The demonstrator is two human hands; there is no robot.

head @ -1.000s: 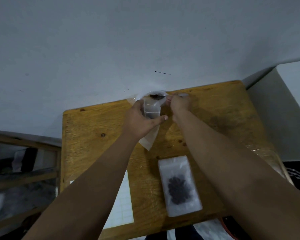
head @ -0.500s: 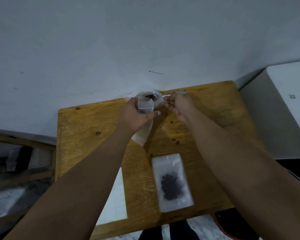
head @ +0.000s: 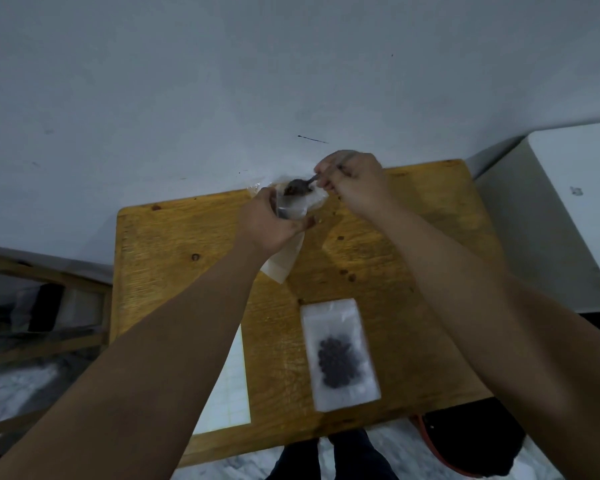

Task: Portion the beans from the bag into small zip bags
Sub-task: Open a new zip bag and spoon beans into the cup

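Mid-portion: left hand [head: 271,227] grips small zip bag [head: 291,210] at worktop [head: 187,244] rear. Right hand [head: 355,181] pinches spoon [head: 312,179], beans [head: 295,188] loaded, over bag mouth. Next: tip spoon in, no spill. Filled bag [head: 340,351] lies near front.

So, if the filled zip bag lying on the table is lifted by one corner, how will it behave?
The filled zip bag looks thin and flat, so it probably flops. Its beans sit in a loose clump, so they likely slide to the low end.

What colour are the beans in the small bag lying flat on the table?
The beans look nearly black; head view.
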